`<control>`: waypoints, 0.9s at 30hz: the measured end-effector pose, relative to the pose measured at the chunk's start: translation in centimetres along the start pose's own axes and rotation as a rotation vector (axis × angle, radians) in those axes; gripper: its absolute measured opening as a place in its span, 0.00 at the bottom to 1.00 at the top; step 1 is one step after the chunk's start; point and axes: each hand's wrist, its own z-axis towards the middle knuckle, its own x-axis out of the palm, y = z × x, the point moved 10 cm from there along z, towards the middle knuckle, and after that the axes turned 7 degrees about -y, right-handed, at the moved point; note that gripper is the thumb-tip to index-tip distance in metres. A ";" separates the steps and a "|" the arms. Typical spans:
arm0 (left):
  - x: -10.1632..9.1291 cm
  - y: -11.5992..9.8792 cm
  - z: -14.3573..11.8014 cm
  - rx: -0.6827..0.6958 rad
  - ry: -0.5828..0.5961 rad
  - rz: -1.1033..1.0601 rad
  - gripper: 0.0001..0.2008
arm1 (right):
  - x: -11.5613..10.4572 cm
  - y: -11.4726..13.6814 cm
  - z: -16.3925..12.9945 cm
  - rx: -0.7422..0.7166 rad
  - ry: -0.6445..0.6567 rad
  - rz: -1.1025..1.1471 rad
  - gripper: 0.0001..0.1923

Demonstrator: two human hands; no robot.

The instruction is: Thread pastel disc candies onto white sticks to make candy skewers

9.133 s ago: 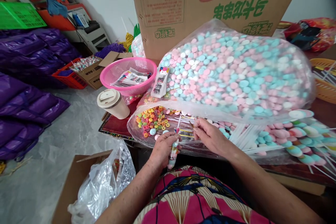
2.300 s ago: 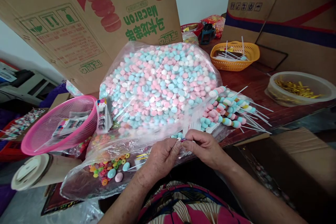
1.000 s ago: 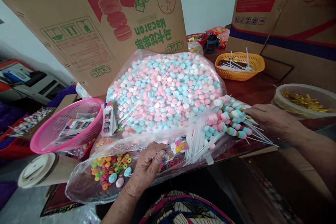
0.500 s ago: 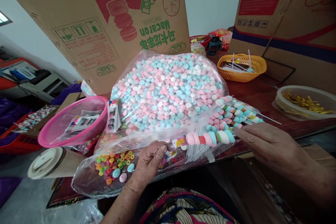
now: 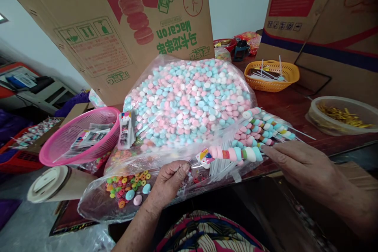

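Observation:
A skewer of pink, white, blue and green marshmallows [image 5: 236,154] lies level in front of me. My right hand [image 5: 304,165] has its fingers closed at the skewer's right end; the stick itself is hidden there. Between thumb and fingers, my left hand [image 5: 174,177] pinches a small clear wrapper with a colourful print [image 5: 204,156]. The wrapper's printed part meets the skewer's left end; how far it covers the sweets I cannot tell. Behind the right end are more finished skewers [image 5: 262,128] in a pile. White sticks [image 5: 221,157] lie under the held skewer.
A big clear bag of marshmallows [image 5: 189,98] fills the middle. Ring-shaped candies [image 5: 126,185] lie at its front left. A pink basket [image 5: 44,147] holds wrappers, near a lidded cup [image 5: 50,183]. At right are a yellow basket [image 5: 271,82], a tub of gold ties [image 5: 342,118] and cardboard boxes [image 5: 165,12].
The wrapper in my left hand has risen slightly and its print now sits against the skewer's left end. My right hand and the skewer have barely moved. The view has shifted slightly.

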 end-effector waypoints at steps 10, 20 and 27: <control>1.2 -0.3 -0.2 -0.123 0.107 0.008 0.23 | -1.2 1.0 0.7 -0.073 -0.041 -0.044 0.31; 0.6 0.5 -0.2 -0.231 0.023 -0.138 0.23 | -1.3 1.4 -0.4 0.004 -0.060 0.030 0.31; 1.0 0.4 -0.5 -0.209 0.075 -0.106 0.21 | -2.1 -0.3 -1.4 0.145 -0.130 -0.075 0.37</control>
